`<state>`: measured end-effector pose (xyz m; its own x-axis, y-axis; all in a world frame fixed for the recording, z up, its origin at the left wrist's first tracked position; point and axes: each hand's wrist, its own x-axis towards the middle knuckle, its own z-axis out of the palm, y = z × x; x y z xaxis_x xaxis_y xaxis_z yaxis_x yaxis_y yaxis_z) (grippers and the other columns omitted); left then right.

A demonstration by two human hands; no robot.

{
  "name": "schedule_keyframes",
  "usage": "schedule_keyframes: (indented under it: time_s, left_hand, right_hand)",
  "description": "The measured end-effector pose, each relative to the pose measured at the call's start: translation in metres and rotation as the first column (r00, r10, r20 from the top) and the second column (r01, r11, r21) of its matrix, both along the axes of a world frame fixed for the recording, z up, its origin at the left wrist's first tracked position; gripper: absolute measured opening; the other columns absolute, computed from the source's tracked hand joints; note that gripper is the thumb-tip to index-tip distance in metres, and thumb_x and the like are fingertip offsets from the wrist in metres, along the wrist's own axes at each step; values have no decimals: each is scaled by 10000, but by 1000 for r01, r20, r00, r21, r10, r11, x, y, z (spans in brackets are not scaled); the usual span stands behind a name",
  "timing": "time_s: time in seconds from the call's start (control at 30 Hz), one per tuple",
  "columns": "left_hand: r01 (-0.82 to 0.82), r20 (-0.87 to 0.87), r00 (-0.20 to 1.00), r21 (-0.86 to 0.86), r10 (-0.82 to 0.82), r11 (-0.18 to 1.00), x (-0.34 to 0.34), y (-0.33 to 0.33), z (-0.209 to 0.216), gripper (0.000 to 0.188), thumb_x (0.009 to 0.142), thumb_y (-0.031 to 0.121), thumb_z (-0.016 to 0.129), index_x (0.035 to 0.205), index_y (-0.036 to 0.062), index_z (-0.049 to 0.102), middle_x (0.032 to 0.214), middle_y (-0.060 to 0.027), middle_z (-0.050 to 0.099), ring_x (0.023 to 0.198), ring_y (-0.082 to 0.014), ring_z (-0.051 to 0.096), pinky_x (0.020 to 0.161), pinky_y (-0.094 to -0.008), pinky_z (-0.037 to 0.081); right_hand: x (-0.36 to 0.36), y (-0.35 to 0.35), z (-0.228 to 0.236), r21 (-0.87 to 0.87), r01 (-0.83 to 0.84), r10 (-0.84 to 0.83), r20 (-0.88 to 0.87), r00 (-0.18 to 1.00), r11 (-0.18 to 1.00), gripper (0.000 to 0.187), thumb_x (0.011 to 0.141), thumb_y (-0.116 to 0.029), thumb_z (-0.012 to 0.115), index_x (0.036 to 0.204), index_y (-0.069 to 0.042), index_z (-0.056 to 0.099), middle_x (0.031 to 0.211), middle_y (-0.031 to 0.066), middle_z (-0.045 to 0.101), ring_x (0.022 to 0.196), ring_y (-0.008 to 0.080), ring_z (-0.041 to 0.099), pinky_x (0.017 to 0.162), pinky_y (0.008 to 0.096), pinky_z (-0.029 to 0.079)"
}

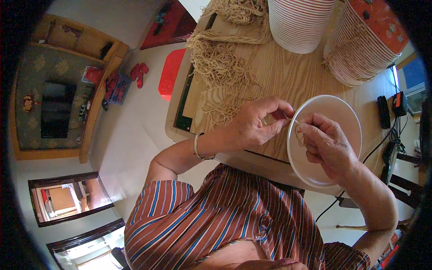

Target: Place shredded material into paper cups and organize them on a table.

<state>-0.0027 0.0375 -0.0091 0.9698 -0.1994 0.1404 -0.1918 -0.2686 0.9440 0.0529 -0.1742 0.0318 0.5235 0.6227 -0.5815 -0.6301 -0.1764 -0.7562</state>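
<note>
My left hand (258, 121) pinches a thin beige string between thumb and forefinger, just left of a white bowl-like container (353, 130). Over that container's opening, my right hand (327, 144) is closed with its fingertips together on the same string (293, 120). A short loop of it hangs below the right fingers. The two hands are a small gap apart at the container's left rim. A loose, tangled heap of beige string (225, 67) spreads over the wooden table to the left and beyond my left hand.
Tall stacks of white ribbed containers (301, 22) stand at the table's far side; another stack (360, 49) has red on its end and string around it. Black adapters with cables (398, 104) lie at the right. A red stool (172, 74) stands left of the table (288, 74).
</note>
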Motion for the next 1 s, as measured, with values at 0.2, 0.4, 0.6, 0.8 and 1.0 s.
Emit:
schedule_keyframes:
  time_s: [0.2,0.4,0.6,0.8,1.0]
  left_hand:
    - [-13,-15,1000,-19,12,1000,-1,-1,3,227,864,30,587,1091,21,595,1013,-63,630,984,-134,587,862,-275,480]
    - [-6,-3,1000,-25,6,1000,0,0,-1,230,856,27,595,1086,20,597,1021,-61,632,977,-132,593,859,-271,480]
    - [-42,-89,995,5,42,999,-2,-1,7,212,850,33,614,1061,18,606,983,-60,639,931,-137,612,841,-271,485]
    - [-12,28,1000,-7,12,1000,1,2,-6,210,843,20,633,1053,28,622,958,-51,643,909,-132,617,828,-266,489]
    - [-71,137,988,5,69,997,3,-3,-11,174,811,14,669,978,33,627,877,-61,643,791,-136,641,721,-258,525]
  right_hand:
    - [0,2,1,-6,-26,26,7,1000,1000,138,940,-234,553,904,-101,548,621,-84,408,509,19,365,439,191,314]
    - [1,4,0,12,-18,18,6,1000,1000,143,933,-236,561,905,-96,551,634,-80,421,513,18,369,441,188,308]
    - [2,3,-1,47,-2,2,-17,1000,999,144,923,-234,565,919,-89,567,638,-77,427,513,21,373,445,194,308]
    - [2,8,2,-12,-21,22,48,999,1000,161,923,-242,563,930,-81,577,644,-75,436,511,22,377,446,184,308]
    - [3,8,-1,-1,-33,33,67,997,999,164,928,-243,559,915,-81,577,641,-76,432,510,22,379,441,185,307]
